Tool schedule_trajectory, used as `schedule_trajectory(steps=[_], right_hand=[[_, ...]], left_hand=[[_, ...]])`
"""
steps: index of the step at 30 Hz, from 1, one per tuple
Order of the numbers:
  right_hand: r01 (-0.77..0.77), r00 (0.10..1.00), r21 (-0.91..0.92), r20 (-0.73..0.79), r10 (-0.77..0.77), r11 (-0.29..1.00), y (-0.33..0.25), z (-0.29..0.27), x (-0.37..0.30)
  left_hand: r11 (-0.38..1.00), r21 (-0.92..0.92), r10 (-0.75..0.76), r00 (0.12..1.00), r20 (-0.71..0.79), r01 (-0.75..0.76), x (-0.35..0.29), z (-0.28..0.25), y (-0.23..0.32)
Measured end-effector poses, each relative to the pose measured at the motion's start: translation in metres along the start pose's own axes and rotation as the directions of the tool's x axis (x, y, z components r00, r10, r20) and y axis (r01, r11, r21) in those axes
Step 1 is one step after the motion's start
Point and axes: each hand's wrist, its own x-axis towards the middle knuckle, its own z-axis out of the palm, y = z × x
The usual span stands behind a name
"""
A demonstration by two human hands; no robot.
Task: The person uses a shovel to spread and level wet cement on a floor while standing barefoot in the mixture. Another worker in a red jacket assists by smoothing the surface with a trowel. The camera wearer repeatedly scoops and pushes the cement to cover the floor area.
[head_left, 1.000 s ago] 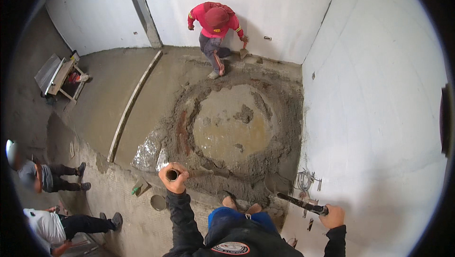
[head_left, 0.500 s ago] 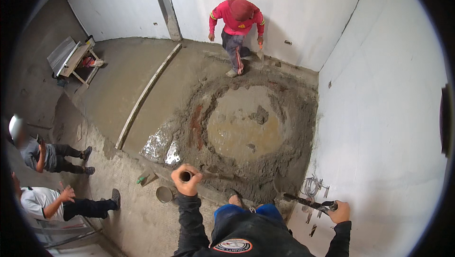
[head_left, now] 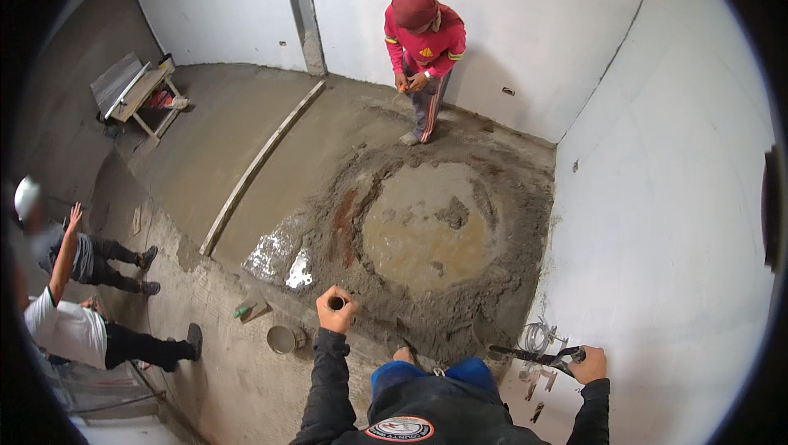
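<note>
Along the near edge of a mortar bed (head_left: 427, 307), two fists are gripping one tool apiece: the left hand (head_left: 338, 318) is wrapping a hollow tube (head_left: 336, 303), its lower length hidden beneath, while the right hand (head_left: 589, 365) is clasping a black-handled shovel (head_left: 524, 355), its blade hard to make out against the grey. The right wall (head_left: 657, 240) is hemming in that side; leftward, concrete floor (head_left: 217, 338) is opening out past one bucket (head_left: 281, 339) and one trowel (head_left: 256, 313) toward two co-workers (head_left: 78, 334), one partly cut off by the dark rim. Beyond one puddle (head_left: 402, 252) and one long board (head_left: 263, 167), a third co-worker in red (head_left: 427, 43) is standing before the back wall (head_left: 533, 18).
</note>
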Motion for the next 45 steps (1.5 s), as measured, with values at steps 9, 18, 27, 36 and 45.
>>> schedule_trajectory(steps=[9, 18, 27, 36, 45], right_hand=[[-0.157, 0.958, -0.084, -0.257, 0.13, 0.984, 0.012, 0.018, -0.001], [-0.087, 0.951, -0.049, -0.303, 0.068, 0.995, 0.035, 0.012, 0.005], [-0.045, 0.97, -0.056, -0.242, 0.03, 0.997, 0.037, 0.003, 0.012], [0.011, 0.973, 0.048, -0.23, 0.001, 0.999, 0.061, 0.005, -0.01], [-0.01, 0.962, -0.017, -0.273, 0.005, 1.0, 0.036, 0.012, -0.01]], left_hand=[[0.996, -0.081, 0.042, 0.998, -0.056, -0.046, -0.028, -0.015, -0.014], [0.995, 0.019, 0.096, 0.929, -0.357, -0.096, -0.066, -0.023, -0.05], [0.994, 0.066, 0.107, 0.871, -0.479, -0.086, -0.063, -0.013, -0.068], [0.979, 0.16, 0.175, 0.914, -0.365, -0.124, -0.082, 0.045, -0.065], [0.953, 0.29, 0.14, 0.973, -0.181, -0.084, -0.073, 0.114, -0.032]])
